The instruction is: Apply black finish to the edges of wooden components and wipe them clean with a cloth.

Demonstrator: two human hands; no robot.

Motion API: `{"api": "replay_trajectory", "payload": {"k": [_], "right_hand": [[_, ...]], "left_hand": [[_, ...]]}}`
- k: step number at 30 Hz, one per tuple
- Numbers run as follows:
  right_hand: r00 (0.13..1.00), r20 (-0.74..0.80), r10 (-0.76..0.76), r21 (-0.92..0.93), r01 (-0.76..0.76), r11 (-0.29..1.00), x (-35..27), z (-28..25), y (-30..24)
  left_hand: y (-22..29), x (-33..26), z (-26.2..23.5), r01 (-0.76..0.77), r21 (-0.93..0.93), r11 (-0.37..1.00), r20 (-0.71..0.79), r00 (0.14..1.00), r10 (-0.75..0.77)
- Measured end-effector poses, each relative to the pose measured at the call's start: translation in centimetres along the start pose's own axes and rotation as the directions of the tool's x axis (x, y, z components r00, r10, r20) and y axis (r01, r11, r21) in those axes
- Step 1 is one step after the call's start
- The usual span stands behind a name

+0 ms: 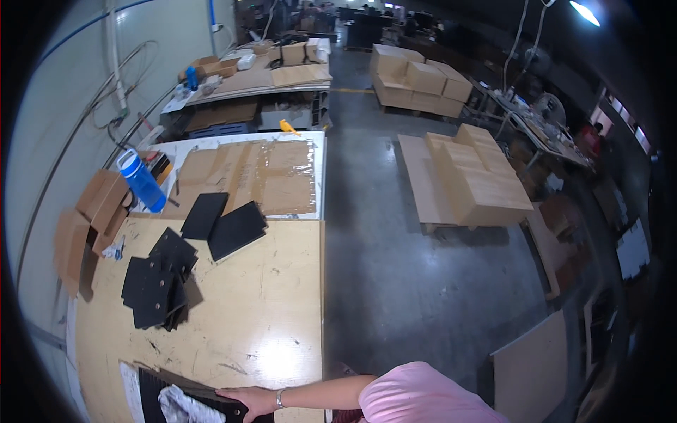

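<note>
pale pink short sleeve [423, 395]; narrow silvery wristband [279, 399]

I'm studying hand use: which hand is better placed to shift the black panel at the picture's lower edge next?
Right, probably: the right hand touches that panel, while no left hand can be made out.

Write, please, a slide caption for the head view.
Right hand on a black piece beside a crumpled whitish cloth, with black panels piled farther along the pale table.
</note>
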State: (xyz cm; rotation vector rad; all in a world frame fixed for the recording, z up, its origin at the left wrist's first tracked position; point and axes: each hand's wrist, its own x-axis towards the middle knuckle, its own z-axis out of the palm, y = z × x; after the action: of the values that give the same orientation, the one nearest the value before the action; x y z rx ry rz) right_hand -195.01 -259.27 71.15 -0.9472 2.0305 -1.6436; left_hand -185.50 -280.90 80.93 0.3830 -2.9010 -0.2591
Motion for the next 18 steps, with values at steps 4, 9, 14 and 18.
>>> {"api": "replay_trajectory", "payload": {"k": [4, 9, 14, 18], "right_hand": [[0.963, 0.220, 0.157, 0.108, -0.183, 0.977, 1.1, 0.4, -0.7], [0.925, 0.328, 0.194, 0.034, -0.216, 0.976, 1.6, 1.2, 0.7], [0.963, 0.261, -0.064, 0.173, 0.018, 0.985, 3.3, -0.1, 0.8], [0.957, 0.287, -0.049, 0.299, -0.041, 0.953, 3.7, -0.3, 1.2]], "left_hand": [[5.4, 5.2, 0.9, -0.080, -0.001, 0.997, -0.073, 0.994, 0.080], [1.5, 5.8, -1.7, 0.105, -0.792, 0.601, 0.048, 0.993, -0.110], [-8.4, 0.0, -1.3, 0.477, -0.368, 0.798, 0.001, 0.858, -0.513], [3.5, 7.0, 4.0, -0.106, -0.111, 0.988, -0.342, 0.938, 0.062]]}}
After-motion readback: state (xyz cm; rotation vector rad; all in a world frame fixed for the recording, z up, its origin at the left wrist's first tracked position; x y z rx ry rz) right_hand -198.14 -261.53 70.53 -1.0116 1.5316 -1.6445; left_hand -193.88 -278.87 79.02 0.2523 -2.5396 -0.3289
